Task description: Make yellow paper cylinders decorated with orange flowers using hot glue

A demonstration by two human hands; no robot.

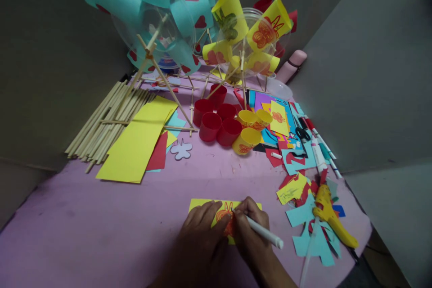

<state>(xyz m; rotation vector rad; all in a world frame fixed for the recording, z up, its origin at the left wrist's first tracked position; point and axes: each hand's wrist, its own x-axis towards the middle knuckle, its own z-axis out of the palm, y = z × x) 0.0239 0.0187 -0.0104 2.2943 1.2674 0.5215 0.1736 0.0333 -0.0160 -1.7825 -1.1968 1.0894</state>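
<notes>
Yellow card (254, 205) under left hand (200, 225), white marker (266, 233) in right hand (252, 220).
Card flat mid-width on the pink table (101, 225), well apart from far edge; long axis left-right. Right fingers pinch marker, tip by antennae of the orange drawing (225, 214), barrel slanting away near-right; can't tell if tip touches. Left palm-down over card's left part, fingers extended, gripping nothing. Right hand covers the card's right part.

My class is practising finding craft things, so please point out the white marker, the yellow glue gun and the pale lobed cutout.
White marker (265, 232): head view, middle of its visible barrel.
Yellow glue gun (330, 217): head view, near where body meets handle.
Pale lobed cutout (182, 149): head view, its centre.
</notes>
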